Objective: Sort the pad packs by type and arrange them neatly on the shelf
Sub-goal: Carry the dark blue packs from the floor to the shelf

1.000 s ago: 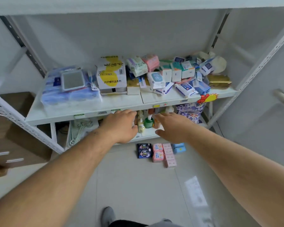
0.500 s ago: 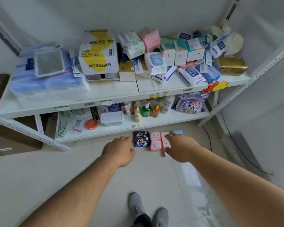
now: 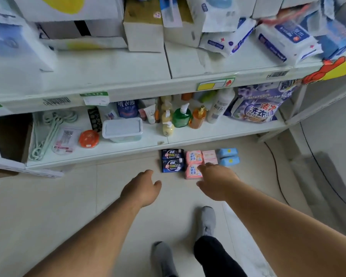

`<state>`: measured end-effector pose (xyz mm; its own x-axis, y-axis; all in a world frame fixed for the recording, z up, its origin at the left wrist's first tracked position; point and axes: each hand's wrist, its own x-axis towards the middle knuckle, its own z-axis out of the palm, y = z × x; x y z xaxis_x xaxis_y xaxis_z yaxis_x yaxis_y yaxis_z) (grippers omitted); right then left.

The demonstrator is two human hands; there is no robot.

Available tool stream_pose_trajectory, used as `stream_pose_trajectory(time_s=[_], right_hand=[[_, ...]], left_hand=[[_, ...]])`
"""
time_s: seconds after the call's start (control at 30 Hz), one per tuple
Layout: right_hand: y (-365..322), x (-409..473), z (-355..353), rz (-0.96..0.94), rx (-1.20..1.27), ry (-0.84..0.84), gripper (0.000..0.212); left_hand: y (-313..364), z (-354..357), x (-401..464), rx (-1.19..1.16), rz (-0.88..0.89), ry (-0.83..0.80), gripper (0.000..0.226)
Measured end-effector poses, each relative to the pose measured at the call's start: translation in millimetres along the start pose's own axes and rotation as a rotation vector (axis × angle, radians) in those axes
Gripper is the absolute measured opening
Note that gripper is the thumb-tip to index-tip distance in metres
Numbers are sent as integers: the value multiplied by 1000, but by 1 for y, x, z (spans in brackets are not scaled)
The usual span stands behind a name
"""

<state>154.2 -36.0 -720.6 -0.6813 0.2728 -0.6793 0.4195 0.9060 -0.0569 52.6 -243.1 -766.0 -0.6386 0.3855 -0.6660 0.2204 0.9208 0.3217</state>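
Dropped from shelf height toward the floor: left hand (image 3: 143, 185), fingers loosely curled and holding nothing, just left of the dark navy plastic pad packs (image 3: 172, 159). Right hand (image 3: 216, 179), fingers relaxed and empty, reaching over the near pink pad pack (image 3: 192, 171), with paler pink packs (image 3: 209, 156) and light blue packs (image 3: 228, 156) further right of the navy ones. Probably about to lift packs, already grouped by colour before the white metal shelf (image 3: 128, 151).

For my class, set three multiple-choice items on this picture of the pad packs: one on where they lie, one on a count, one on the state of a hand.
1. Where do the pad packs lie?
A. on the floor before the shelf
B. on the top shelf
C. in a box

2. How many dark blue packs are there?
A. one
B. two
C. four

3. What is the left hand doing?
A. gripping a bottle
B. holding a pack
C. holding nothing

Key: 1 A, the pad packs sit on the floor. 2 B, two dark blue packs lie one behind the other. 3 C, the left hand hangs relaxed above bare floor.
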Motion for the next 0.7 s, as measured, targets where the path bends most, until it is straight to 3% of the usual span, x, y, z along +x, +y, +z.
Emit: stream_pose_trajectory(time_s=[0.2,0.3,0.43,0.6,0.7], right_hand=[[21,138,90,-1,44,32,41],[33,208,133,-31,55,77,32],[45,299,180,-87,31,140,30],[50,394,222,-213,-141,246,30],[48,434,236,-272,-296,242,27]], left_hand=[[-24,83,143,-243,-70,-3,56],[-37,118,218,-260,-86,61,22],[-51,158,307,-329,-67,140,7],[-66,202,411,-425,-79,193,37],[-72,220,463,-450,-83,223,8]])
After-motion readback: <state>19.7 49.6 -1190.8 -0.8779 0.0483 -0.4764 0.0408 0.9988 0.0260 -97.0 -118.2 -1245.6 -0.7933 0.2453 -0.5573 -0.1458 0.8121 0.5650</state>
